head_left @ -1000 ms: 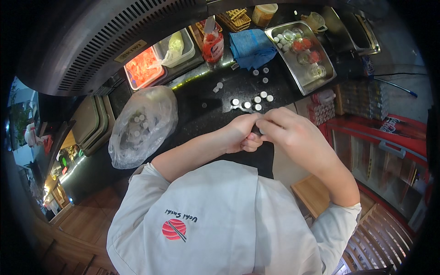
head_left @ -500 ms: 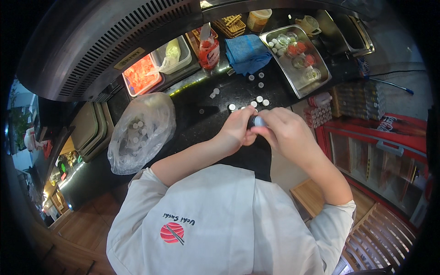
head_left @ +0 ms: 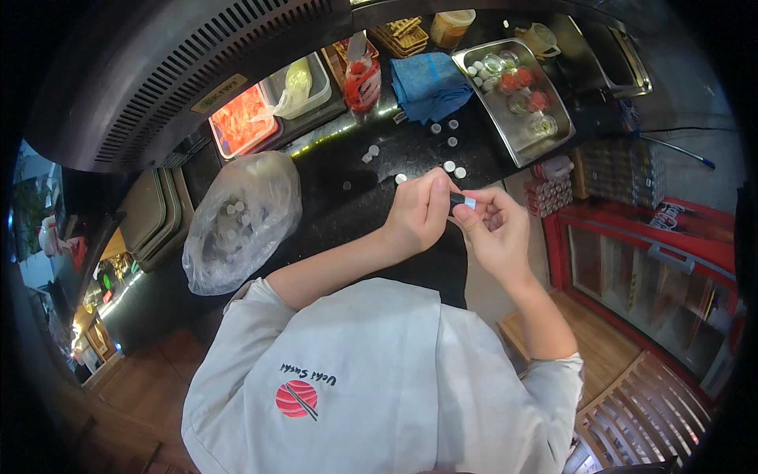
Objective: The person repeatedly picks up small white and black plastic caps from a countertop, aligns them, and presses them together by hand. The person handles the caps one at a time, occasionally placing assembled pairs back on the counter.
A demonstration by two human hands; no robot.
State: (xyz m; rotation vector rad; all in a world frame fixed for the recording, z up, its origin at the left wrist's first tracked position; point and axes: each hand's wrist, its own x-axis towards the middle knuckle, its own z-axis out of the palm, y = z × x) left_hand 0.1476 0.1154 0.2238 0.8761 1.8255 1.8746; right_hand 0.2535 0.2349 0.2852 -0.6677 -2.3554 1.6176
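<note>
Between my two hands is a small dark sauce cup (head_left: 455, 201) with a white lid (head_left: 470, 203), tilted on its side. My left hand (head_left: 418, 209) is closed around the dark end. The thumb and fingers of my right hand (head_left: 499, 231) pinch at the lidded end. Just beyond my hands, several small white-topped cups (head_left: 449, 167) stand on the black counter (head_left: 347, 217). A few loose pale lids (head_left: 371, 152) lie further left. To the left rests a clear plastic bag (head_left: 272, 178) with several small pale lids inside.
A steel tray (head_left: 517, 152) at the back right holds small cups, some with red contents. Behind are a folded blue cloth (head_left: 426, 83), a red squeeze bottle (head_left: 362, 85) and a tub of orange-pink slices (head_left: 243, 118). A red-framed cooler (head_left: 643, 245) stands at the right.
My right hand has shifted slightly and turned, showing more of its fingers and the white lid. My left hand has rotated around the cup. The view has moved a little.
</note>
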